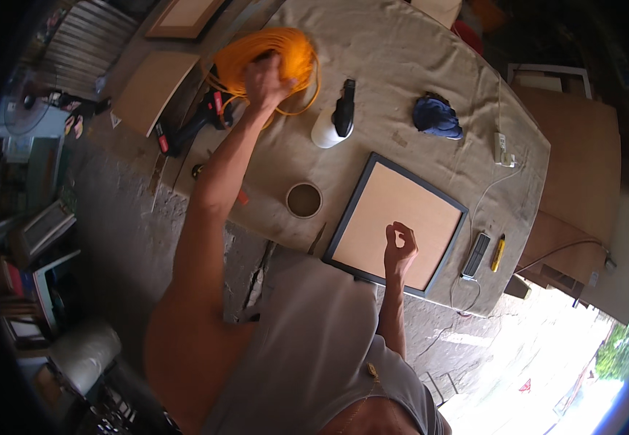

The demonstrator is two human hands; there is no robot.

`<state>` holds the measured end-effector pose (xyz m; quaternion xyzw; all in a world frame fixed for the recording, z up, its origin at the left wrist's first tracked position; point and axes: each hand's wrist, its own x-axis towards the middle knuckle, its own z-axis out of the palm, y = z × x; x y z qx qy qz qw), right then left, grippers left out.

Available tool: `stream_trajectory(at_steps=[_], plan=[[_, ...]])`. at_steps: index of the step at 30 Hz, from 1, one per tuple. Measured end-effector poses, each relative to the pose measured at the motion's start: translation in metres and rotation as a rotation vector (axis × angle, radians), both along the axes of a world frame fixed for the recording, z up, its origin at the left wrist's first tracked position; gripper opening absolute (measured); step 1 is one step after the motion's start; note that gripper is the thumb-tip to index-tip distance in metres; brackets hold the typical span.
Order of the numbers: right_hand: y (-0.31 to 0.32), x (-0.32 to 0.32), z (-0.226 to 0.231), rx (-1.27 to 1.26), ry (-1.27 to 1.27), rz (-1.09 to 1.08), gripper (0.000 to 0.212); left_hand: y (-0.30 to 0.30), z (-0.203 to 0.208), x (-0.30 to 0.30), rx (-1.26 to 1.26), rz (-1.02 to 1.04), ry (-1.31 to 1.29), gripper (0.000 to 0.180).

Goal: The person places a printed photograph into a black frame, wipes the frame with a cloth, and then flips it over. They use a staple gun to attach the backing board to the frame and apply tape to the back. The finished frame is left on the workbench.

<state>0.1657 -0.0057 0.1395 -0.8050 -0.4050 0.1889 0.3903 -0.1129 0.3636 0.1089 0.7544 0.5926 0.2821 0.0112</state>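
My left hand [267, 85] reaches over a coil of orange cord [294, 52] at the far left of the table. Its fingers are blurred over the coil's dark middle, so their grip cannot be read. My right hand [401, 254] is above a square dark-edged frame with a tan backing board [372, 206]. Thumb and fingers curl together into a ring there; anything small between the tips is too fine to make out.
Around the frame are a white spray bottle [327, 132], a round container [304, 200], a dark blue cloth [436, 117], a black oblong tool [476, 255] and a yellow cutter [499, 253]. Left of the bottle lies a black-and-red power tool [197, 123]. A white cable crosses the table's right side.
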Motion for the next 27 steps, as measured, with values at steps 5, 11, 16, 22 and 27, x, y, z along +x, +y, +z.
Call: stream_trajectory(at_steps=[5,11,16,22,27], plan=[[0.0,0.002,-0.003,0.008,0.046,0.012,0.017,-0.014,0.016,-0.046,-0.228,-0.363,-0.457,0.022],[-0.013,0.012,-0.009,-0.018,0.078,0.002,0.02,-0.039,-0.016,-0.175,-0.398,0.302,0.224,0.053],[-0.02,0.013,-0.007,-0.049,0.073,0.041,0.02,-0.066,-0.022,-0.196,-0.548,0.287,0.217,0.064],[-0.043,0.011,-0.012,-0.081,0.141,-0.002,0.022,-0.104,-0.017,-0.167,-0.022,-0.03,0.199,0.052],[-0.063,0.005,-0.011,-0.103,0.165,-0.045,0.023,-0.182,-0.027,-0.135,-0.297,-0.182,0.207,0.053]])
